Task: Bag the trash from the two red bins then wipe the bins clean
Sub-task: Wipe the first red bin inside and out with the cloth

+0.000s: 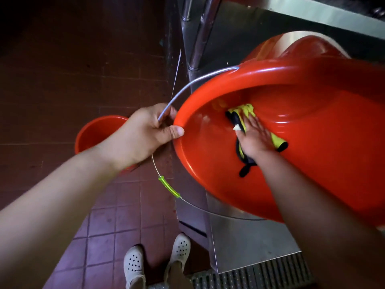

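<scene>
Both forearms bare — no sleeves in view; feet in white perforated clogs (pixel 133 265).

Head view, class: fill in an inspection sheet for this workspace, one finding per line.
Surface: red-brown tiled floor, with a metal drain grate by the steel unit.
Job's things: large red bin tilted on its side; yellow-and-black cloth inside it; second red bin upright on the floor.
Clutter: nothing seen.
Hands: left hand grips the bin's rim and wire handle; right hand presses the cloth flat.
Cables: nothing seen.
Surroundings: steel legs; white clogs.
</scene>
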{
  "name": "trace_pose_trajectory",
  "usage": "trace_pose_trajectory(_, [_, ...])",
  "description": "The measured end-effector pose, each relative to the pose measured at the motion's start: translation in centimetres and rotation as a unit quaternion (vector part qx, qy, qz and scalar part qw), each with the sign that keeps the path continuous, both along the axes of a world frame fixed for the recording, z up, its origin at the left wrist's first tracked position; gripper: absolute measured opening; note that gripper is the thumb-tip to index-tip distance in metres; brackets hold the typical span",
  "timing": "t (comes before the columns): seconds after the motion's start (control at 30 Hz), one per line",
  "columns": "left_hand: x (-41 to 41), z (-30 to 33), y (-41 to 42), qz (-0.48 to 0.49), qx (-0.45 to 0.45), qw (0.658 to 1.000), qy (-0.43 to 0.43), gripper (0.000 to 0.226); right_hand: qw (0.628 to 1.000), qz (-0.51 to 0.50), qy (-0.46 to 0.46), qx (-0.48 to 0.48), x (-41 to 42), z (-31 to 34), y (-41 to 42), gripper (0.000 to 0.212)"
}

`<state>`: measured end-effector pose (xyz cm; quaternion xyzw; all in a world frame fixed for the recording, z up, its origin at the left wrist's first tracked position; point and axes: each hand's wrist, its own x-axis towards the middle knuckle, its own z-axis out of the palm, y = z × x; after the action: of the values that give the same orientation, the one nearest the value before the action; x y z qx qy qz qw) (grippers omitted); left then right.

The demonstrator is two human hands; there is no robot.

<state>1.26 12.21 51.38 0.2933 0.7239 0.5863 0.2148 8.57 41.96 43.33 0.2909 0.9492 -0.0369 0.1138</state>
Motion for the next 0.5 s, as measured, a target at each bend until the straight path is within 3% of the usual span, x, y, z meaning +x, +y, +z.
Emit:
trace_pose_trajectory(0.1, [0.1,-0.4,0.0,0.047,0.060,0.996,-0.056,0.017,1.000,0.000,-0.020,0.024,-1.0,-0.3,0.9,0.061])
trace_pose_trajectory(0.2, [2.7,-3.0,-0.5,0.108,0.143,0.968,-0.174,0.027,0.999,-0.001,-0.018,0.039,-1.2,-0.6,0.4,0.062])
trace_pose_trajectory(0.27, [4.7,-4.7,-0.6,0.131,0.154,0.952,-0.231,0.025,0.999,-0.008,-0.016,0.042,-1.3,-0.4,-0.4,0.062])
trace_pose_trajectory(0.37, [5.6,-5.9,-0.3,0.163,0.135,0.951,-0.225,0.013,1.000,-0.008,0.017,0.013,-0.5,-0.2,-4.0,0.061])
trace_pose_trajectory(0.5, [5.4,-5.6,0.1,0.169,0.133,0.955,-0.205,0.014,0.991,0.029,0.127,-0.041,3.0,0.0,-11.8,0.063])
